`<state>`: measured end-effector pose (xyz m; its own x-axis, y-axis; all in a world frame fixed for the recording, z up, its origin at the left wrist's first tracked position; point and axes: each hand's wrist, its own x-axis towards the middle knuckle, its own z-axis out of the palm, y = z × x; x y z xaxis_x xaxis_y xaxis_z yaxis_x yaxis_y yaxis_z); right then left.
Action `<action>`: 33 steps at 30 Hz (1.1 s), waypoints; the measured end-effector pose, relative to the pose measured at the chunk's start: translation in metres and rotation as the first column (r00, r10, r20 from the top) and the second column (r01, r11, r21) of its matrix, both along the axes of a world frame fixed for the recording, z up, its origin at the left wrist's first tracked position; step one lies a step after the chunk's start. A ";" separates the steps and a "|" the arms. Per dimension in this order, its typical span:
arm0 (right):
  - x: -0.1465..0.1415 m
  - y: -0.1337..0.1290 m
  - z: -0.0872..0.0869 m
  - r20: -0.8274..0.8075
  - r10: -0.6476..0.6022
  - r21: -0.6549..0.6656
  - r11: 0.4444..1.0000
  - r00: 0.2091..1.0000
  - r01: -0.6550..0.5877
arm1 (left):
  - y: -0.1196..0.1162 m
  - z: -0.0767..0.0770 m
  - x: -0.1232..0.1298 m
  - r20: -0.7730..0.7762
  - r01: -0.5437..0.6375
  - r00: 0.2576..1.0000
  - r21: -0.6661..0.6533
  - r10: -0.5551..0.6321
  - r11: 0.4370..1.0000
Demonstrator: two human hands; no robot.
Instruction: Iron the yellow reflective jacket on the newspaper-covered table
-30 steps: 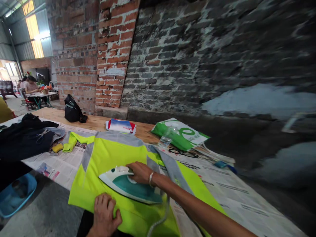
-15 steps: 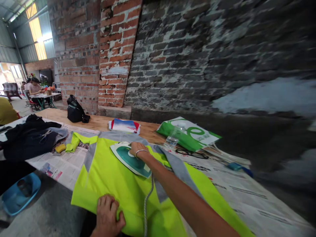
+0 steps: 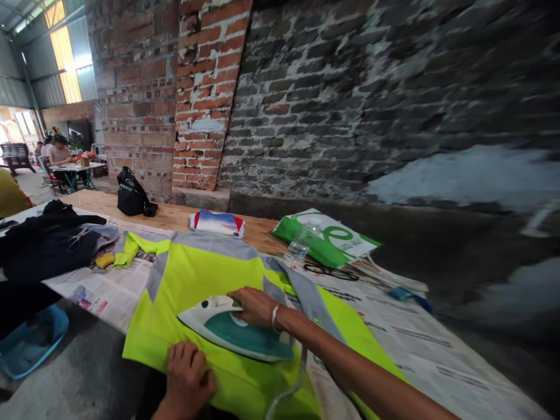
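A neon yellow and grey garment [image 3: 205,271] lies spread over newspaper on the table. My right hand [image 3: 252,306] is wrapped round the handle of a green and white iron [image 3: 238,333], which rests on the garment's lower middle, its tip pointing left. The iron's cord hangs down toward the bottom of the view. On the garment's near edge, my left hand [image 3: 188,376] presses with curled fingers, its thumb against the fabric.
Along the back are a black bag [image 3: 131,192], a folded white, blue and red cloth [image 3: 217,224], a green and white bag [image 3: 324,236], a clear cup [image 3: 300,245] and glasses [image 3: 331,272]. Dark clothes [image 3: 48,248] with scissors lie left. Beyond, a person [image 3: 59,153] sits.
The iron has moved down and toward the right in my right hand, and its tip has turned further left. My left hand stays at the near edge, shifted slightly.
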<state>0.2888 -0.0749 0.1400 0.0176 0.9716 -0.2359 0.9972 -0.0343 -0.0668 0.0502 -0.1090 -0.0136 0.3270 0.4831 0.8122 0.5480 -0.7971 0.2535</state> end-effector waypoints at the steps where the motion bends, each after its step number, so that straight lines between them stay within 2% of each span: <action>1: 0.000 0.001 0.001 0.010 -0.012 0.001 1.000 1.000 0.012 | 0.000 -0.001 0.000 0.000 0.000 1.000 0.001 0.000 1.000; 4: 0.006 0.020 0.005 0.044 -0.108 0.039 0.994 0.993 0.107 | 0.000 -0.002 0.000 -0.001 -0.002 1.000 -0.002 0.002 1.000; 11: 0.029 0.088 0.012 0.067 -0.340 0.111 0.937 0.938 0.331 | -0.001 -0.003 0.000 0.011 0.018 1.000 -0.042 -0.018 0.999; 14: 0.032 0.100 0.013 0.073 -0.386 0.115 0.919 0.919 0.377 | -0.001 -0.001 0.000 0.018 0.025 1.000 -0.027 -0.025 0.999; 18: 0.025 0.087 0.014 0.045 -0.273 0.078 0.960 0.961 0.269 | -0.001 0.002 -0.001 0.017 0.012 1.000 -0.005 -0.012 1.000; 22: 0.014 0.052 0.010 0.015 -0.124 0.032 0.992 0.992 0.123 | -0.001 0.001 -0.001 0.009 0.011 1.000 -0.009 -0.011 1.000; 25: 0.008 0.030 0.009 0.003 -0.064 0.016 0.998 0.998 0.064 | -0.001 0.000 -0.001 -0.005 0.002 1.000 -0.019 -0.002 1.000; 29: 0.009 0.029 0.012 0.031 -0.110 0.031 0.994 0.993 0.109 | 0.000 0.000 -0.001 -0.020 0.001 1.000 -0.012 -0.001 1.000; 33: 0.016 0.054 0.015 0.061 -0.225 0.070 0.973 0.972 0.221 | 0.000 0.000 -0.001 -0.026 -0.003 1.000 -0.004 0.003 1.000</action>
